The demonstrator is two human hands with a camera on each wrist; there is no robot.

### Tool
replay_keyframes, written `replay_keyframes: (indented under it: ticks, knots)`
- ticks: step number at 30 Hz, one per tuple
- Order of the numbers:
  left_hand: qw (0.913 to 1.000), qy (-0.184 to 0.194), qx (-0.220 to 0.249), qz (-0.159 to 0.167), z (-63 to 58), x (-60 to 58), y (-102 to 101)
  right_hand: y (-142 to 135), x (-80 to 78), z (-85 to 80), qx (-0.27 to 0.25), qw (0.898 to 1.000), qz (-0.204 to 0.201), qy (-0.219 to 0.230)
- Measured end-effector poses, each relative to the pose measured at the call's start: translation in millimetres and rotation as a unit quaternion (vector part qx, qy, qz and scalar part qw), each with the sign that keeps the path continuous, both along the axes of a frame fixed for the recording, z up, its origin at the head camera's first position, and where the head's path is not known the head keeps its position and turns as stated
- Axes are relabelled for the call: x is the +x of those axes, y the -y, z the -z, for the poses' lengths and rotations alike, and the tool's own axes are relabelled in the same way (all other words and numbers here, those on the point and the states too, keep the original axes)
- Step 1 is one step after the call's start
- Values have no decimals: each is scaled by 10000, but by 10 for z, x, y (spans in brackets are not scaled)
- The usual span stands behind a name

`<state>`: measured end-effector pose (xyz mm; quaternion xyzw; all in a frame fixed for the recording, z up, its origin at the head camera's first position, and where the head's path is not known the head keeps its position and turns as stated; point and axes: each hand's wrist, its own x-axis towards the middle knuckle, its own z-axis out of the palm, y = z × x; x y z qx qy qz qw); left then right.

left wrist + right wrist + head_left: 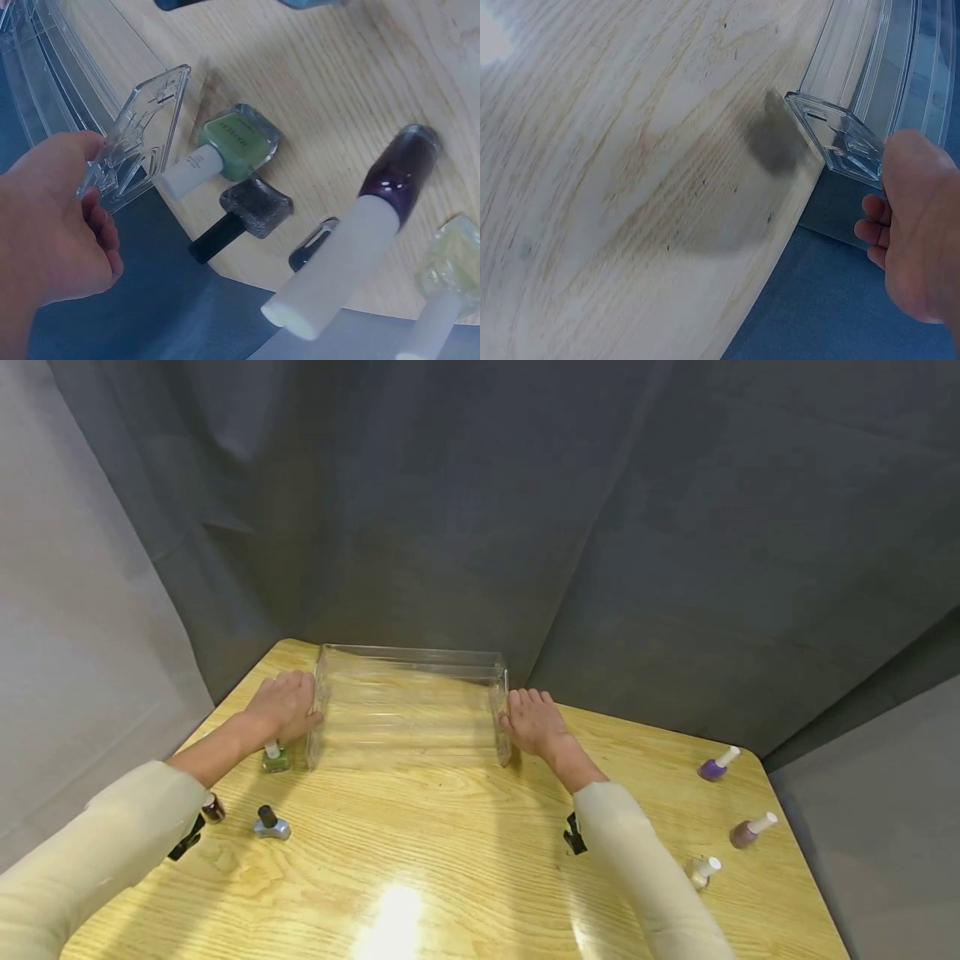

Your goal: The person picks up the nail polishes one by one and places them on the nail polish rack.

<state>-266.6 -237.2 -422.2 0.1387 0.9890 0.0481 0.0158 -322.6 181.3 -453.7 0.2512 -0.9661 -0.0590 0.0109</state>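
Note:
A clear plastic tiered rack (412, 675) stands at the far edge of the table, its steps facing me. My left hand (285, 703) grips its left end panel (142, 135), with the thumb on the near side. At the other end, my right hand (534, 722) holds the right end panel (838, 142) the same way, fingers curled behind it. Close by the left hand is a green nail polish bottle (238, 142) with a white cap. A dark glittery bottle (257, 207) with a black cap lies next to it.
Left on the table are a dark red polish (213, 808) and a grey-blue one (272, 827). To the right stand purple (712, 769), mauve (744, 834) and cream (699, 877) polishes. A dark curtain (450, 527) hangs right behind the table.

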Motion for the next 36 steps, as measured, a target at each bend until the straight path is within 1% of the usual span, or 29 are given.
replay_keyframes:
  ticks: [4,11,14,18,22,26,33,36]
  knots:
    - [10000,-34,44,44,-20,-56,-47,-69,27,-49,-132,9999,36,-47]
    - [9997,-124,-49,222,-37,-163,-138,-204,77,-111,-84,9998,165,-114]
    - [9995,-87,-73,304,-62,-199,-190,-258,111,-128,-86,9996,245,-115]
    - [9993,-5,-67,372,-126,-229,-272,-325,153,-146,-91,9994,345,-45]
    - [9986,-71,-163,496,-172,-260,-379,-418,175,-163,-7,9989,476,-18]
    - [9983,-87,-211,544,-186,-297,-486,-521,186,-189,75,9983,573,-59]
    - [9977,-4,-196,649,-206,-349,-636,-667,258,-231,-34,9975,703,33]
    - [9976,49,-190,667,-209,-376,-690,-722,282,-228,-30,9972,749,3]
